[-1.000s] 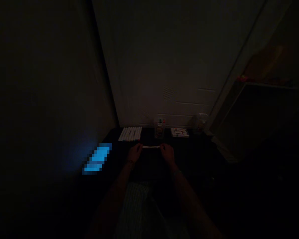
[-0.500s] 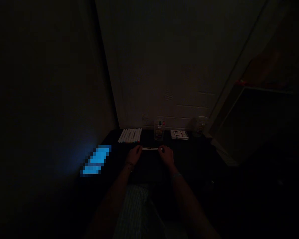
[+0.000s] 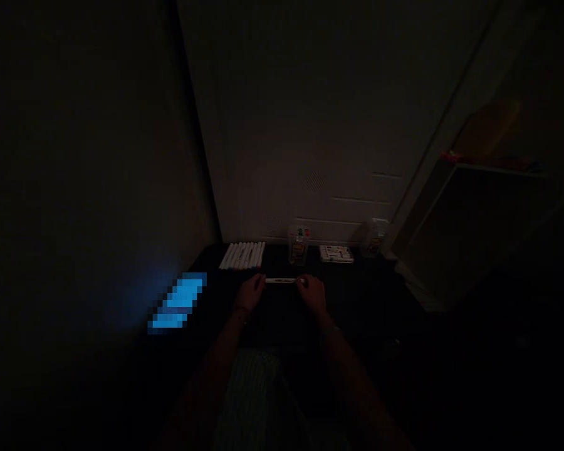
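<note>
A white marker pen [image 3: 281, 280] with dark print on its barrel lies level between my two hands. My left hand [image 3: 250, 292] is closed on its left end, and my right hand [image 3: 313, 292] pinches the right end. Beyond my left hand, a row of several white markers [image 3: 242, 255] lies side by side on the dark table [image 3: 282, 319]. A clear container [image 3: 299, 246] with a label and a few coloured tips stands behind the held marker. The dim light hides the fine detail of my fingers.
A flat case of markers [image 3: 336, 254] lies at the back right, with another clear container [image 3: 375, 239] beside it. A glowing blue, pixelated screen [image 3: 178, 303] is at the table's left edge. A wall [image 3: 305, 125] rises behind the table; shelving [image 3: 493, 168] stands to the right.
The whole view has shifted slightly, so everything sits a little further left. Both hands keep their hold on the marker.
</note>
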The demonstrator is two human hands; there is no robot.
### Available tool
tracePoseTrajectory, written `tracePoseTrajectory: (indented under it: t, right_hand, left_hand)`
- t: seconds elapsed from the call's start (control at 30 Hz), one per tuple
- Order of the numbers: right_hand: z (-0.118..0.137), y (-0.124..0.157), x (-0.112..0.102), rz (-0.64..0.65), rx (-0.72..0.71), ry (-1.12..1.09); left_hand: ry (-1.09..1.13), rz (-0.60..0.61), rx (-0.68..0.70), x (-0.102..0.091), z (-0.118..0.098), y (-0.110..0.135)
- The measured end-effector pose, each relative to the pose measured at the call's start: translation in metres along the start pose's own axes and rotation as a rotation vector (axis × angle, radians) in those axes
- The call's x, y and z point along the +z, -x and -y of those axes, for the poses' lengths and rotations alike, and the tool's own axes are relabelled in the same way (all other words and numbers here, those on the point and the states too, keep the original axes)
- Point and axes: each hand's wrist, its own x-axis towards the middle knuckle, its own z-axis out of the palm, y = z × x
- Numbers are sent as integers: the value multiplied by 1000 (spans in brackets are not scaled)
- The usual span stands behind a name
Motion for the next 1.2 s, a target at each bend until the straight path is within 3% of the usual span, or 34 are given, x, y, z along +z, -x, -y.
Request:
tracePoseTrajectory:
  t: [1.2]
  right_hand:
    - [2, 1, -4, 2, -11, -18]
  left_hand:
    - [-17, -15, -2, -3, -5, 1]
